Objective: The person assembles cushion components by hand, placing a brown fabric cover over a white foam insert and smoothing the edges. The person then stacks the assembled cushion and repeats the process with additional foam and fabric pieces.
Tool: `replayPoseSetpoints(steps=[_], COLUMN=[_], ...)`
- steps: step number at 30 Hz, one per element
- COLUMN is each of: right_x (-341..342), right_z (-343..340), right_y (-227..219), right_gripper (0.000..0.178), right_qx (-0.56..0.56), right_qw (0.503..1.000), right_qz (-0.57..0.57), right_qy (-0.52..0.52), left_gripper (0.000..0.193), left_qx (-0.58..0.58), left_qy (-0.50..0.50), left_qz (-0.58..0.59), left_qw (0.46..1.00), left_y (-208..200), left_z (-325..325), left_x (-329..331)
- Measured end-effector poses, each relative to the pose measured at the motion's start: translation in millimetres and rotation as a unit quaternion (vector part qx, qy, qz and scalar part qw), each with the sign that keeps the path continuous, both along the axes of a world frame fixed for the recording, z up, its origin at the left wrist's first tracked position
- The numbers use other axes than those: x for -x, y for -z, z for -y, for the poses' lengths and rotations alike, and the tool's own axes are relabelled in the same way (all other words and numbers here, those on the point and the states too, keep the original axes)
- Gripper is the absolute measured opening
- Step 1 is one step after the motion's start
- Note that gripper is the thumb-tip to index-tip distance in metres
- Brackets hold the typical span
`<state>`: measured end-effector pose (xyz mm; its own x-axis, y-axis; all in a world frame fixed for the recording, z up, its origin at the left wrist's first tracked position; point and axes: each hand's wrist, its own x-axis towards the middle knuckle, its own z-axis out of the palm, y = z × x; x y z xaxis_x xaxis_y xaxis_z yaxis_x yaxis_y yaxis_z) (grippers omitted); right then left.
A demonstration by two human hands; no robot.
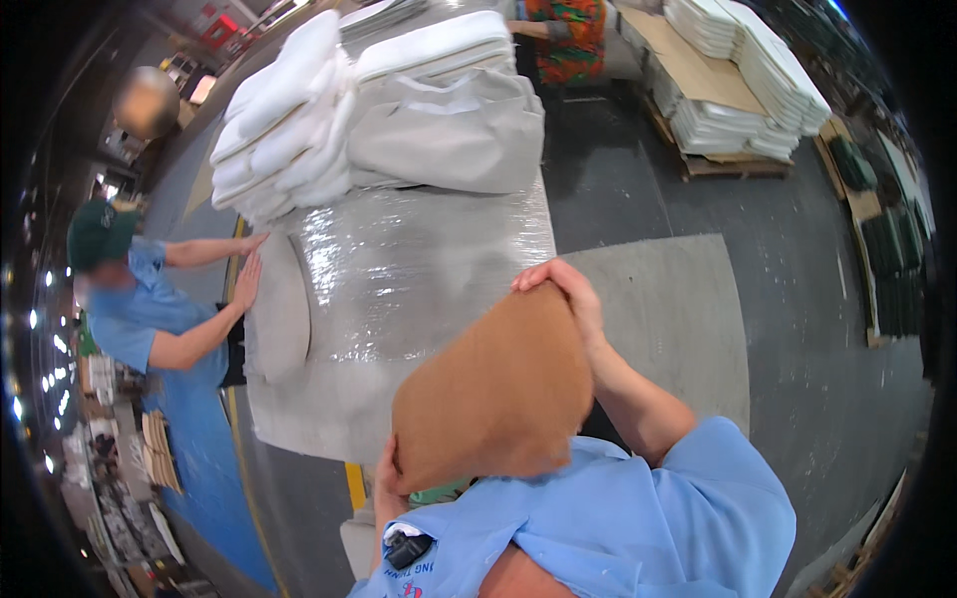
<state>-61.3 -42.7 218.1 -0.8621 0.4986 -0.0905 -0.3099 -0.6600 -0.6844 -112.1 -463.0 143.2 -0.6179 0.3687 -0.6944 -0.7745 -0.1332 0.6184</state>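
Note:
A brown, rounded sheet of felt-like or carpet-like material (498, 389) is held up in front of my chest, tilted. My right hand (563, 284) is closed over its upper right corner, fingers hooked on the top edge. At its lower left edge my left hand (389, 468) grips it, with part of that hand hidden behind the sheet. Beyond it lies the work table (389, 269), topped with shiny clear film over grey. A co-worker in a blue shirt (164, 309) has both hands against a grey rounded piece (277, 309) at the table's left edge.
White padded pieces (289, 120) are stacked at the table's far end, beside a draped grey-beige sheet (449, 140). A grey mat (678, 319) spreads to the right of the table. Farther right, a pallet (738, 167) bears white stacks. Another person in patterned clothing (568, 45) stands behind.

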Motion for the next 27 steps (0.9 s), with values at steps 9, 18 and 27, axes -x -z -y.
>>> replayPoseSetpoints(steps=[9,18,27], right_x=[35,67,72], right_z=[0,15,47], right_y=[-72,-53,-1], right_gripper=[0.09,0.105,0.077], right_qx=[-0.187,-0.123,-0.152], right_qw=[0.949,0.939,0.908], right_qz=[-0.242,-0.261,-0.285], right_qy=[-0.078,-0.189,-0.266], left_gripper=[0.069,0.071,0.073], left_qx=[-0.081,-0.152,-0.175], left_qy=[0.03,0.027,0.066], left_qz=[0.022,0.034,0.046], left_qw=[0.996,0.987,0.981], left_y=[33,37,10], left_z=[-75,-88,-131], left_x=[33,17,5])
